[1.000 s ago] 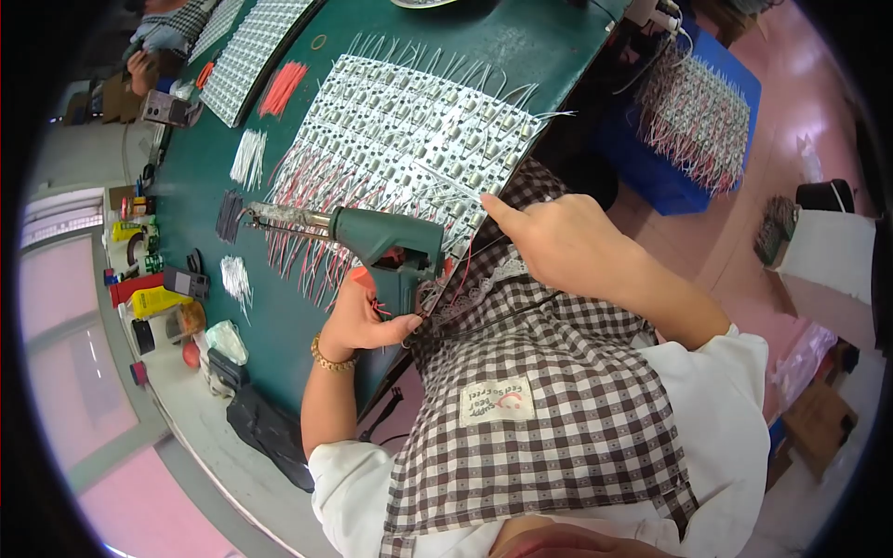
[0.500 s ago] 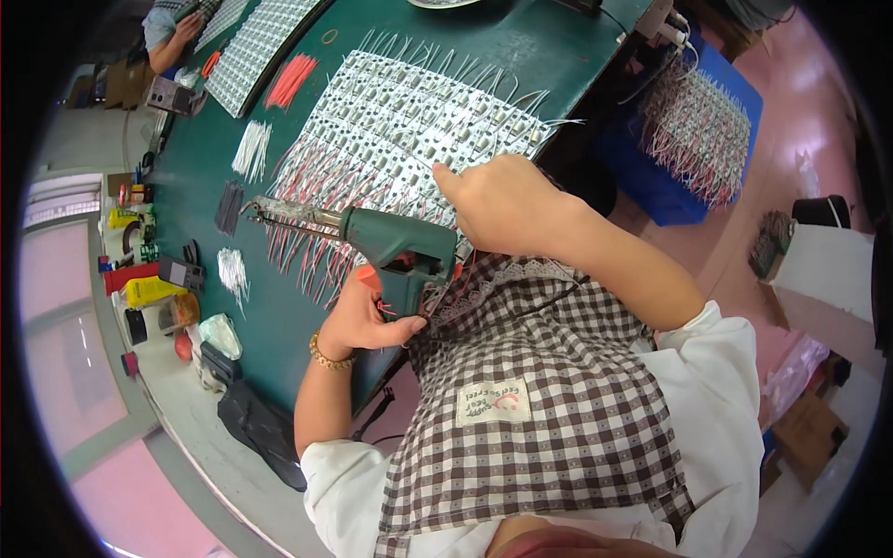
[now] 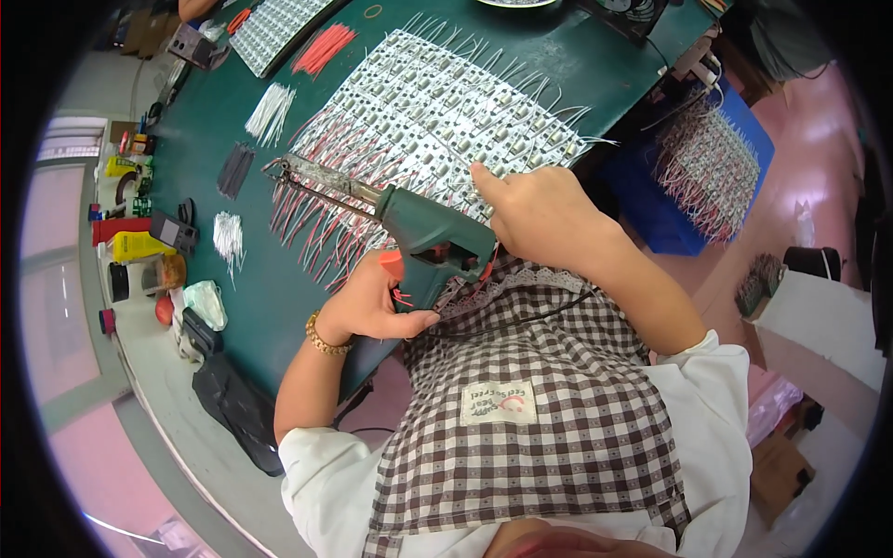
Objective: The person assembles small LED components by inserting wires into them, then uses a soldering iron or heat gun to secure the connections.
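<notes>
My left hand (image 3: 372, 302) is wrapped round the handle of a green soldering gun (image 3: 433, 232) with a red trigger. The gun's scorched metal barrel (image 3: 339, 186) points left over the boards' red and white wires. Just right of the gun, my right hand (image 3: 549, 214) is closed, index finger stretched along a thin metal rod (image 3: 453, 151); whether it is one leg of tweezers I cannot tell. The rod reaches over a large panel of small circuit boards (image 3: 419, 102), which carry silver parts and wire leads along their edges.
Bundles of red tubing (image 3: 324, 49), white tubing (image 3: 271, 113), black tubing (image 3: 235, 170) and white strips (image 3: 228, 244) lie left of the panel on the green table (image 3: 191, 139). Another board panel (image 3: 279, 33) is at the far left. A blue bin (image 3: 665, 223) holds wired boards at right.
The view has shifted, so the table and panel sit farther right in the picture. Both hands keep their grips, with the gun still over the panel's near left edge.
</notes>
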`<state>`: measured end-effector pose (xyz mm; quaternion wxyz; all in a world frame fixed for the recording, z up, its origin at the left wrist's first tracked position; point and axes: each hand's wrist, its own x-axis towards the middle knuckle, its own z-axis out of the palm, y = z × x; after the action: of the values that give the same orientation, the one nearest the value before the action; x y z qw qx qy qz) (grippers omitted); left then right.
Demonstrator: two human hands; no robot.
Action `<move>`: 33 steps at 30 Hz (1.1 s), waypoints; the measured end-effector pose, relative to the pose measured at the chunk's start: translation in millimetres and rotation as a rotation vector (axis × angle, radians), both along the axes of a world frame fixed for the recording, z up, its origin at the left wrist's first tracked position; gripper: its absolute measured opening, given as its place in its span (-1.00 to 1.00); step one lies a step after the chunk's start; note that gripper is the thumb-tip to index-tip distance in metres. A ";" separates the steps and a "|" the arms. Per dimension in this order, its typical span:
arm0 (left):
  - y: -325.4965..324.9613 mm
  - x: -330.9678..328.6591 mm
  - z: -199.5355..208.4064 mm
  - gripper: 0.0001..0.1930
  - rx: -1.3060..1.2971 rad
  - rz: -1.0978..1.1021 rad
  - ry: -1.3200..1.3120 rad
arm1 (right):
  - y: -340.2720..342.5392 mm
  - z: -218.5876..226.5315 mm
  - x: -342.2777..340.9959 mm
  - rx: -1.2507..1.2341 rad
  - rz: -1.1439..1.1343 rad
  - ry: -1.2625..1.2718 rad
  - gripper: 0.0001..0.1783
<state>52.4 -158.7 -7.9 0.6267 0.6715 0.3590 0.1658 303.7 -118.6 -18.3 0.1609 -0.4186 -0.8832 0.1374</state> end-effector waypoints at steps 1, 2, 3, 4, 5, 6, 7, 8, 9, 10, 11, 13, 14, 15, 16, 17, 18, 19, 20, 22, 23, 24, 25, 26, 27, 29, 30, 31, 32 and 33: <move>2.5 -0.5 -0.7 -0.43 0.102 -0.043 0.008 | 1.6 -0.3 -0.1 0.016 0.003 0.012 -0.50; 3.4 -0.7 -1.3 -0.44 0.205 -0.085 0.017 | 2.9 -0.6 -0.5 0.031 0.007 0.025 -0.50; 3.2 -0.2 -1.4 -0.44 0.205 -0.086 0.016 | 4.4 -1.1 -1.5 0.031 0.006 0.024 -0.50; 2.4 0.6 -1.6 -0.45 0.210 -0.068 -0.003 | 5.7 -1.8 -2.9 0.040 0.018 0.009 -0.50; 1.9 0.8 -1.7 -0.46 0.216 -0.050 -0.023 | 6.7 -2.6 -3.8 0.049 0.031 -0.006 -0.50; 2.0 0.3 -1.1 -0.46 0.216 -0.048 -0.022 | 7.7 -3.4 -3.8 0.049 0.034 -0.006 -0.50; 2.2 -0.3 -0.1 -0.46 0.155 -0.057 0.013 | 8.6 -4.3 -3.2 0.039 0.033 -0.010 -0.49; 2.1 -1.1 0.4 -0.46 0.093 -0.066 0.048 | 9.7 -5.3 -3.4 0.029 0.032 -0.014 -0.48; 1.7 -1.7 0.4 -0.46 0.096 -0.064 0.047 | 10.4 -5.9 -4.6 0.032 0.034 -0.015 -0.48; 1.3 -2.3 0.0 -0.44 0.099 -0.069 0.064 | 11.4 -6.6 -6.8 0.048 0.033 -0.007 -0.48; 0.8 -3.0 -0.6 -0.42 0.103 -0.073 0.081 | 13.0 -6.9 -9.3 0.064 0.032 0.000 -0.48; 0.4 -1.0 -2.4 -0.42 0.152 -0.052 0.037 | 21.8 -6.8 -13.8 0.066 0.026 -0.011 -0.49; -0.2 0.4 -2.8 -0.42 0.202 -0.030 -0.006 | 26.5 -6.9 -16.6 0.068 0.021 -0.022 -0.49; -0.2 1.8 -3.2 -0.42 0.202 -0.028 -0.004 | 30.9 -8.7 -20.8 0.068 0.022 -0.020 -0.49; -0.3 3.7 -3.3 -0.45 0.194 -0.005 -0.007 | 34.5 -11.6 -25.3 0.071 0.004 -0.017 -0.51; -0.2 4.4 -3.2 -0.48 0.186 0.018 -0.009 | 38.3 -14.4 -29.3 0.074 -0.014 -0.015 -0.53; 0.9 3.1 -1.5 -0.48 0.184 0.015 -0.008 | 43.2 -16.5 -32.1 0.073 -0.017 -0.014 -0.53; 2.9 0.9 1.0 -0.47 0.137 -0.038 0.055 | 48.6 -18.7 -34.4 0.046 -0.028 0.008 -0.55; 4.1 -0.2 2.2 -0.45 0.090 -0.092 0.118 | 50.8 -20.4 -36.6 0.018 -0.040 0.029 -0.57; 1.5 -0.4 0.8 -0.45 0.058 -0.058 0.105 | 49.7 -22.5 -43.2 0.029 -0.050 0.034 -0.58; 0.5 0.0 -0.3 -0.46 0.027 -0.025 0.092 | 49.1 -23.1 -44.6 0.041 -0.062 0.039 -0.59; 0.5 0.9 -1.5 -0.46 0.026 -0.024 0.092 | 49.4 -22.9 -44.7 0.041 -0.061 0.039 -0.59; 0.9 2.4 -2.8 -0.45 0.111 -0.021 0.047 | 49.8 -22.3 -44.5 0.045 -0.045 0.026 -0.59; 1.1 2.9 -3.7 -0.45 0.197 -0.017 0.003 | 50.3 -22.0 -44.6 0.049 -0.028 0.014 -0.59; 0.8 2.7 -3.5 -0.45 0.195 -0.020 0.001 | 50.3 -22.4 -43.8 0.048 -0.032 0.012 -0.59; -0.3 0.5 -2.5 -0.47 0.061 0.009 0.032 | 51.2 -22.9 -43.4 0.121 0.029 0.058 -0.57; 0.5 -0.2 -1.2 -0.47 0.062 0.008 0.033 | 52.7 -22.4 -43.8 0.121 0.027 0.058 -0.57; 1.5 -0.5 1.0 -0.44 0.086 -0.019 0.043 | 55.1 -21.1 -44.1 0.121 0.074 0.017 -0.57; 2.2 -0.3 2.6 -0.42 0.111 -0.046 0.053 | 57.7 -19.4 -43.6 0.121 0.121 -0.023 -0.57; 1.5 0.0 2.2 -0.42 0.113 -0.047 0.056 | 61.3 -16.3 -42.6 0.124 0.119 -0.020 -0.57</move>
<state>52.4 -157.1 -5.7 0.5812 0.7185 0.3505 0.1521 261.1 -57.3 -34.5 0.1691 -0.3561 -0.9148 0.0878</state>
